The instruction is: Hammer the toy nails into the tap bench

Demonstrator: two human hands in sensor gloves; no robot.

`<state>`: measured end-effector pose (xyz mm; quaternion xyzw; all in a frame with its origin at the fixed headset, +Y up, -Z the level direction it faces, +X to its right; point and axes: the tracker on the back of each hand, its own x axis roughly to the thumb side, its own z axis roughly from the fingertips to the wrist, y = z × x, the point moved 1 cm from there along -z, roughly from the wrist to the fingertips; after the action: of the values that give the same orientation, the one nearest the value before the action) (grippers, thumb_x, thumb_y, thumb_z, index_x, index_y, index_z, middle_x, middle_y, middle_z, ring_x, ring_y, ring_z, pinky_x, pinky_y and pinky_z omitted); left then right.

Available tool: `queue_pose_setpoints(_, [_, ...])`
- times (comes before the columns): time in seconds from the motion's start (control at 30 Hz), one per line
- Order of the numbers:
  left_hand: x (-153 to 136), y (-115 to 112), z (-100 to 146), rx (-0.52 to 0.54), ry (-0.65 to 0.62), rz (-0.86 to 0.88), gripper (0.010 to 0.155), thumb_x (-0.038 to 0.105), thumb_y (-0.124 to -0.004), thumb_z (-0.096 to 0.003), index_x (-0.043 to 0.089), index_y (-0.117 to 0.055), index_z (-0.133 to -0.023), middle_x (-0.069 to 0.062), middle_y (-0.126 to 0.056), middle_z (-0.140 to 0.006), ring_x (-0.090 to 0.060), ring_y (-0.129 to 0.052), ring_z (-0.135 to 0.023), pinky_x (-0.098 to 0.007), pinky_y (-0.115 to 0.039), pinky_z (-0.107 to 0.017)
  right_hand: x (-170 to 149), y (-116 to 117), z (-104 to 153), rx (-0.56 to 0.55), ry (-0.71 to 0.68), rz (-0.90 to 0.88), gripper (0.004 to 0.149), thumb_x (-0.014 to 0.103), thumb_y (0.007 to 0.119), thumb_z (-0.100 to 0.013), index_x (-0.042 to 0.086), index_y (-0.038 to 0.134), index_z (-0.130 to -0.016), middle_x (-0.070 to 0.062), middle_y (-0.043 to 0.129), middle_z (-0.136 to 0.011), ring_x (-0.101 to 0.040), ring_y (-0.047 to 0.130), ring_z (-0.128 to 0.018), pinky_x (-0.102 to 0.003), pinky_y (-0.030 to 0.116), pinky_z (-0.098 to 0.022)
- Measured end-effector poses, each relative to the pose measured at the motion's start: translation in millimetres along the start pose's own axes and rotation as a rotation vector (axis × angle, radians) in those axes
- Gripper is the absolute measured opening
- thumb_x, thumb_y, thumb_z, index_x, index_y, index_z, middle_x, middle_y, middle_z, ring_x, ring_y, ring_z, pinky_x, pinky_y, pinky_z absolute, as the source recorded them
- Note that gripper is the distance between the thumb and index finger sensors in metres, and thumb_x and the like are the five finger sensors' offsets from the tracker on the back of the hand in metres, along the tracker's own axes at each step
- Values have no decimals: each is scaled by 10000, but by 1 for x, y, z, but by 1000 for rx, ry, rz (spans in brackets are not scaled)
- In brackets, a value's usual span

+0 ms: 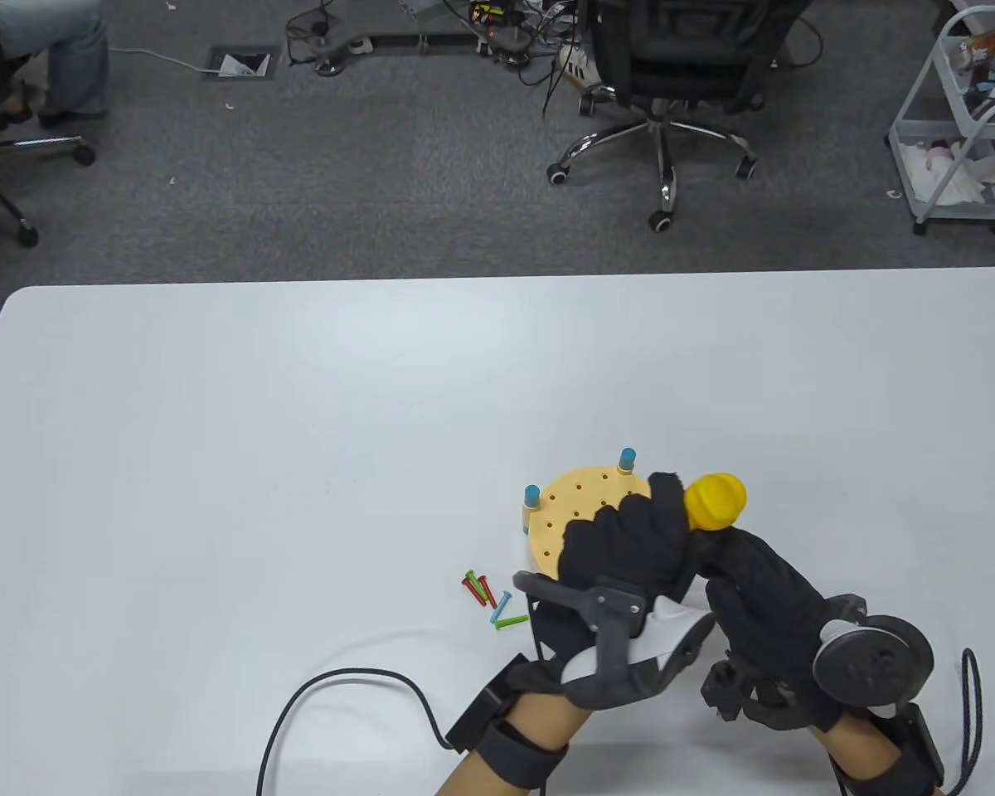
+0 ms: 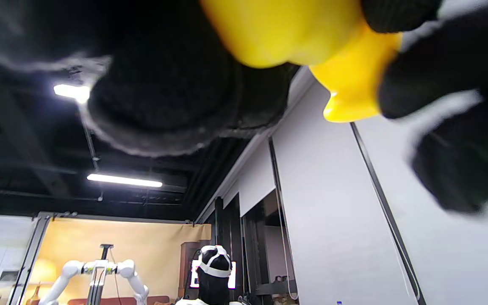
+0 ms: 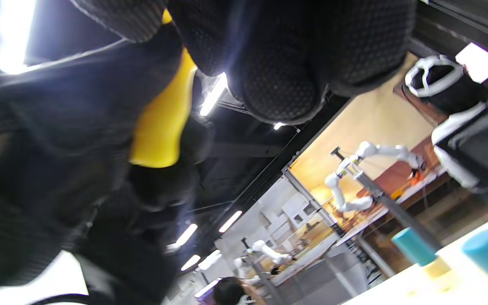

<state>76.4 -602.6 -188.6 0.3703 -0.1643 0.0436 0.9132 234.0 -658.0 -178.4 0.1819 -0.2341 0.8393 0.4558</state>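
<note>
Our right hand (image 1: 763, 589) grips the handle of the yellow toy hammer (image 1: 715, 501), whose head stands clear above the fingers. Our left hand (image 1: 630, 543) is curled over the right part of the tap bench (image 1: 572, 506) and meets the hammer just below its head; both wrist views show black gloved fingers wrapped against the yellow plastic, so both hands appear closed on the tool. Whether the left hand also pins the bench down, we cannot tell.

We judge that we are at the start: hammer being settled in the grip, no nail yet stood in a hole. None of the open holes we can see holds a nail. The next move likely calls for the left hand to let go of the hammer, pick one nail from the loose nails (image 1: 491, 599) and set it upright in a hole, then steady it while the right hand taps.

The bench is a round, pale orange disc full of holes, near the surface's (image 1: 215, 464) bottom edge, right of centre. Two blue-topped posts (image 1: 627, 458) rise at its far and left rim. The red, blue and green nails lie just beside the bench's left side. A black cable (image 1: 340, 688) loops near the bottom edge.
</note>
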Motion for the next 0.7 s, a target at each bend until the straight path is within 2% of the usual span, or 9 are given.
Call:
queue_pose_setpoints(0.07, [15,-11,-4,-51,-61,20,627,507,-578,-429,195,-620,-970,-125,-952,-719,-293,-1023,-482,-404,-839,-300,-13,-6,-3,3,82,-100,642,438,535,-482,73,590,-1008,-187,754,-920,-266,920,-687,-433,786,-524])
queue_pose_setpoints(0.13, [24,-22,-6,-169,-103,68,624,427,-600,-447,257,-512,-1041,-146,-852,-931,-380,-930,-730,-483,-796,-470,-30,-10,-6,20,187,-192,687,435,533,-485,2,541,-1019,-217,724,-940,-292,907,-720,-450,778,-540])
queue_pose_setpoints(0.23, [28,-37,-5,-352,-223,138,653,412,-608,-447,211,-424,-1040,-94,-771,-1071,-387,-880,-838,-533,-761,-562,-58,-12,-11,23,293,-378,736,464,562,-479,9,471,-1049,-232,656,-988,-364,837,-794,-502,721,-593])
queue_pose_setpoints(0.3, [27,-45,-1,-437,-263,184,653,415,-608,-447,211,-391,-1028,-87,-707,-1109,-389,-860,-859,-541,-747,-578,-69,-13,-14,18,319,-375,675,441,610,-479,68,521,-1035,-197,686,-974,-353,829,-811,-510,709,-605])
queue_pose_setpoints(0.37, [20,-50,1,-456,-260,194,658,438,-606,-443,231,-410,-1036,-73,-696,-1118,-397,-846,-867,-547,-732,-591,-75,-10,-16,28,297,-308,656,452,635,-465,106,558,-1017,-160,726,-947,-317,853,-787,-500,719,-596])
queue_pose_setpoints(0.43, [9,-50,1,-413,-242,191,648,479,-604,-432,310,-468,-1043,-63,-758,-1084,-387,-853,-858,-540,-730,-593,-77,-9,-17,-1,270,-256,644,472,635,-460,117,594,-996,-130,770,-907,-285,889,-742,-478,742,-573])
queue_pose_setpoints(0.6, [-44,-56,4,-397,-171,92,658,526,-618,-414,313,-552,-1033,-67,-810,-1032,-356,-868,-841,-531,-728,-599,-89,-13,-18,-28,304,-220,636,480,628,-455,110,615,-971,-120,792,-860,-275,899,-691,-473,746,-558])
queue_pose_setpoints(0.67, [-76,-68,8,-450,-90,28,647,533,-632,-410,304,-600,-1015,-80,-854,-976,-335,-889,-808,-518,-739,-582,-98,-14,-17,-34,329,-210,636,483,625,-455,101,626,-963,-120,805,-840,-270,908,-668,-467,753,-545])
queue_pose_setpoints(0.7, [-91,-75,11,-508,-50,10,631,532,-644,-406,298,-651,-993,-85,-898,-929,-332,-917,-766,-511,-756,-557,-102,-14,-17,-41,343,-207,636,486,623,-454,101,630,-960,-119,809,-834,-267,911,-658,-464,756,-541])
